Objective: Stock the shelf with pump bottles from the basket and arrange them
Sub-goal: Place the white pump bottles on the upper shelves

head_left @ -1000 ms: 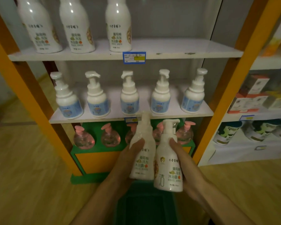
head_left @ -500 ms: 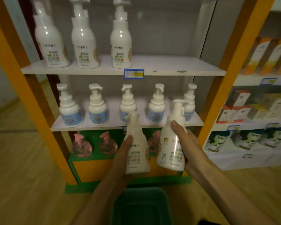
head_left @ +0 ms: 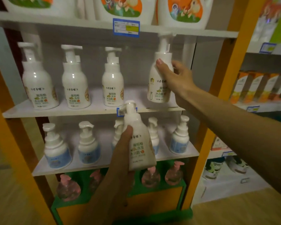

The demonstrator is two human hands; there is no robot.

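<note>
The right arm reached up and forward from the lower right, wrist bent, and the right hand point(head_left: 175, 75) was wrapped around the shoulder of a white pump bottle point(head_left: 161, 82), thumb laid across the front, the other fingers behind it. That bottle stood upright at the right end of the middle shelf point(head_left: 94, 109); whether its base touched the board or hung just above it I could not tell. Its pump head rose close under the shelf above, blurred against the edge there.

The left forearm came up from the bottom centre, and the left hand point(head_left: 123, 148) gripped a second white pump bottle point(head_left: 140, 143) from the left side and behind, thumb pressed on its front. This one was tilted slightly, held in the air in front of the lower shelf point(head_left: 39, 169), its pump head overlapping the blue price tag point(head_left: 119, 112) on the middle shelf's edge.

Three matching white bottles point(head_left: 75, 82) stood in a row on the middle shelf to the left of the right-hand bottle, with a gap between. The left-hand bottle hid parts of two blue-labelled bottles point(head_left: 88, 143) behind it. Pink-capped clear bottles point(head_left: 68, 187) sat dim and soft on the green stand point(head_left: 136, 190) below. The basket lay outside the view, and the big jugs point(head_left: 182, 12) up top were cut off by the frame
</note>
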